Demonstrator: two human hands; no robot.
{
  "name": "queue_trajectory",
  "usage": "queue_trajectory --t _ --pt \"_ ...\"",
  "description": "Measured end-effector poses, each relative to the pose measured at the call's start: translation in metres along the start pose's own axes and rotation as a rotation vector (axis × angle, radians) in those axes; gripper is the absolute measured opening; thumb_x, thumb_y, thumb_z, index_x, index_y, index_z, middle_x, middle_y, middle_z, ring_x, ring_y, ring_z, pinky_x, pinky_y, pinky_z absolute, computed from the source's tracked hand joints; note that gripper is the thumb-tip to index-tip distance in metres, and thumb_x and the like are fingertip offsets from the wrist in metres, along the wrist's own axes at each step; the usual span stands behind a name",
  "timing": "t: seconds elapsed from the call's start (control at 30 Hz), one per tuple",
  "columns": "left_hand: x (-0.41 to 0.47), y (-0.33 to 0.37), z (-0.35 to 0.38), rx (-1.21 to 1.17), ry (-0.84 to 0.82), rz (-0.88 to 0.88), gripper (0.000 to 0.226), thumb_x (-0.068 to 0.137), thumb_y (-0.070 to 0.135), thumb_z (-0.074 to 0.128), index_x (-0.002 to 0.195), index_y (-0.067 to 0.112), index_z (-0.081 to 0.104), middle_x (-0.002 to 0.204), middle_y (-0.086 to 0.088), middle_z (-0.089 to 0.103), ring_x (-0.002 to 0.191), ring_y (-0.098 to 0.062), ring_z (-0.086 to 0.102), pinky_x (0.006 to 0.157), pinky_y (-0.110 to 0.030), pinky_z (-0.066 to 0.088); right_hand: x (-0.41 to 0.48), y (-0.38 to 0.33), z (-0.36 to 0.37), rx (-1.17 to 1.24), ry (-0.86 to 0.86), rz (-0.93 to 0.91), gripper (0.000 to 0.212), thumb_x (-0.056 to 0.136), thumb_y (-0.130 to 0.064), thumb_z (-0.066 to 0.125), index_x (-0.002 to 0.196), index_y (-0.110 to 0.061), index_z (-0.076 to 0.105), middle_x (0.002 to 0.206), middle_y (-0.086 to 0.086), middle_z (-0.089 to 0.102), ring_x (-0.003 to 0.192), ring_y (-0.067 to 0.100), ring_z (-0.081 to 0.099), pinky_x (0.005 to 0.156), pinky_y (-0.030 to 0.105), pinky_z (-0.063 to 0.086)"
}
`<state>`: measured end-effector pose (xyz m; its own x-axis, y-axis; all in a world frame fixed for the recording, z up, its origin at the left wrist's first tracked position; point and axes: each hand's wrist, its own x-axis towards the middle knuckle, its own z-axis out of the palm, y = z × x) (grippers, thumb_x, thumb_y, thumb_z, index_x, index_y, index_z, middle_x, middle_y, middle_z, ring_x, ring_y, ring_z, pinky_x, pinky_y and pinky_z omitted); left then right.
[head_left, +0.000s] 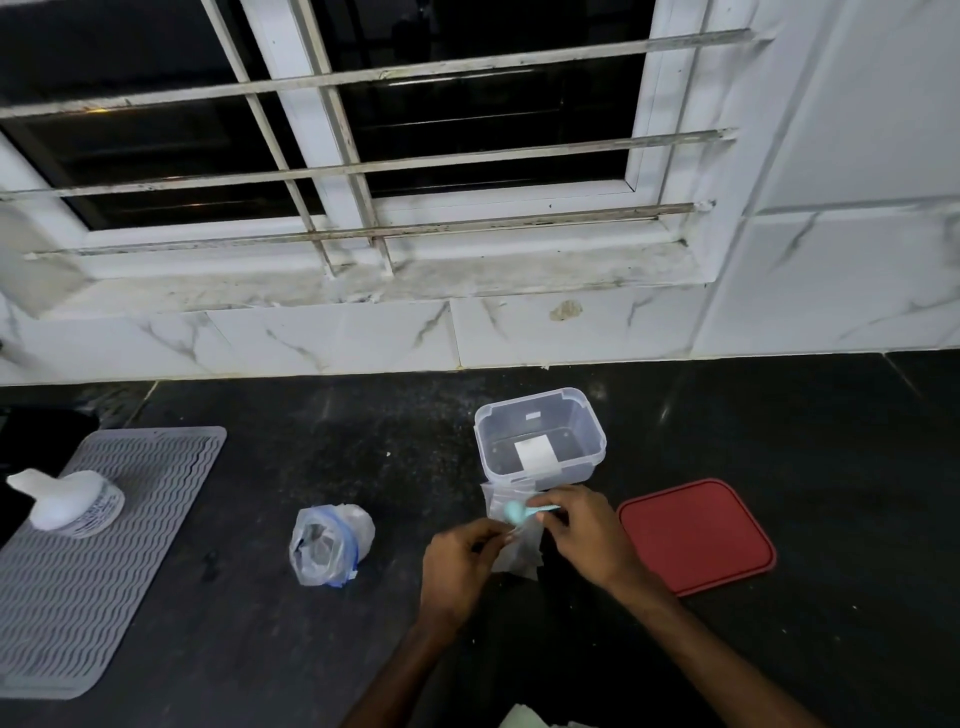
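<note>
As both hands meet just in front of the clear tub (540, 415), the action is all on a small clear packet (522, 557). It sits over the dark bench (363, 447) right at the tub's near wall, its top edge overlapping the tub's base from this angle. The left hand (457, 564) comes in on the near-left side of the tub, fingers curled, thumb and fingertips pinching the packet's left edge. The right hand (587, 530), near-right of the tub, is curled as well and pinches the handle of a teal spoon (519, 512). The spoon lies roughly level across the packet's upper part, bowl pointing left, handle running into the fingers. Is the bowl inside the packet or just over it? Too blurred, I cannot tell. The tub stands upright with its top open, and a white label shows through the clear plastic. Right of the tub and a little nearer, apart from it, a red lid (696, 535) lies flat on the bench, just beside the right wrist. Well left of the tub sits a crumpled zip bag (330, 545) with a blue seal, mouth gaping. Farther left again, a grey ribbed mat (104, 587) lies flat with a white bottle (67, 501) resting on it. Behind the tub, marble tiles (332, 332) rise to a barred window (363, 130), dark beyond.
</note>
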<state>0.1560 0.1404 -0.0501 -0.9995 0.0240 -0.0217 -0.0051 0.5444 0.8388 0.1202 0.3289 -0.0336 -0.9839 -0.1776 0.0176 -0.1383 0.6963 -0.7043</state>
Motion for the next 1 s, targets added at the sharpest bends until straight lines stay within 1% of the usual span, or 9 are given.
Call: queue_trajectory --t 0.13,0.27,0.33,0.47,0.53,0.6,0.7,0.83,1.0 --pt "0.002 0.005 -0.003 0.003 0.03 -0.015 0.016 0.086 0.022 0.073 0.091 0.036 0.077 0.084 0.034 0.07 0.077 0.009 0.067 0.076 -0.019 0.055 -0.001 0.001 0.003 0.08 0.033 0.041 0.019 0.086 -0.018 0.068 0.101 -0.027 0.075 0.104 -0.015 0.072 0.099 0.001 0.064 0.091 0.024 0.051" --pt "0.002 0.005 -0.003 -0.002 0.034 -0.016 0.016 0.085 0.022 0.074 0.092 0.035 0.077 0.084 0.031 0.071 0.077 0.008 0.068 0.077 -0.024 0.057 -0.001 0.004 0.005 0.167 0.049 0.065 0.017 0.086 -0.016 0.07 0.098 -0.026 0.076 0.1 -0.017 0.072 0.097 -0.002 0.064 0.089 0.017 0.049" --pt "0.003 0.003 -0.003 0.005 0.043 -0.023 0.015 0.085 0.024 0.074 0.09 0.038 0.076 0.085 0.031 0.071 0.076 0.008 0.067 0.076 -0.027 0.058 -0.001 0.002 0.004 0.293 0.047 0.118 0.017 0.086 -0.013 0.07 0.094 -0.026 0.077 0.09 -0.019 0.072 0.09 -0.005 0.065 0.082 0.011 0.048" --pt "0.005 0.0 -0.003 0.065 0.071 0.018 0.014 0.084 0.031 0.074 0.093 0.042 0.072 0.104 0.026 0.061 0.091 0.002 0.063 0.072 -0.03 0.059 0.001 0.009 -0.011 0.752 0.13 0.39 0.014 0.09 -0.01 0.066 0.093 -0.02 0.075 0.078 -0.005 0.074 0.068 0.008 0.06 0.05 0.017 0.041" --pt "0.006 0.003 -0.006 0.041 0.09 0.003 0.011 0.084 0.032 0.074 0.089 0.041 0.072 0.115 0.028 0.052 0.104 0.001 0.058 0.079 -0.024 0.057 -0.001 0.027 -0.025 0.857 0.194 0.532 0.013 0.089 -0.008 0.065 0.097 -0.014 0.074 0.081 0.001 0.072 0.07 0.011 0.056 0.051 0.021 0.039" --pt "0.01 0.009 -0.009 -0.028 0.09 -0.03 0.016 0.085 0.029 0.073 0.083 0.044 0.071 0.121 0.031 0.051 0.108 0.002 0.058 0.082 -0.025 0.057 -0.006 0.052 -0.042 0.823 0.28 0.619 0.015 0.089 -0.007 0.065 0.101 -0.011 0.073 0.078 0.001 0.066 0.07 0.012 0.053 0.055 0.024 0.038" --pt "0.02 0.018 -0.014 -0.054 0.114 -0.015 0.027 0.084 0.022 0.073 0.079 0.049 0.07 0.107 0.028 0.064 0.096 0.004 0.063 0.084 -0.032 0.057 -0.013 0.085 -0.061 0.758 0.373 0.712 0.015 0.091 -0.009 0.063 0.104 -0.01 0.071 0.076 -0.002 0.061 0.068 0.011 0.051 0.056 0.025 0.039" --pt "0.031 0.031 -0.016 -0.048 0.098 0.038 0.019 0.083 0.024 0.074 0.08 0.043 0.071 0.094 0.024 0.068 0.088 0.004 0.065 0.082 -0.035 0.057 -0.022 0.115 -0.068 0.64 0.431 0.743 0.016 0.09 -0.012 0.065 0.103 -0.004 0.072 0.078 0.001 0.062 0.067 0.013 0.052 0.055 0.027 0.041" --pt "0.039 0.04 -0.013 -0.156 0.08 0.014 0.027 0.083 0.02 0.075 0.098 0.042 0.068 0.096 0.015 0.072 0.09 -0.005 0.07 0.081 -0.041 0.06 -0.028 0.131 -0.058 0.516 0.451 0.765 0.016 0.088 -0.01 0.068 0.102 -0.004 0.072 0.085 0.006 0.067 0.063 0.014 0.053 0.055 0.026 0.043"
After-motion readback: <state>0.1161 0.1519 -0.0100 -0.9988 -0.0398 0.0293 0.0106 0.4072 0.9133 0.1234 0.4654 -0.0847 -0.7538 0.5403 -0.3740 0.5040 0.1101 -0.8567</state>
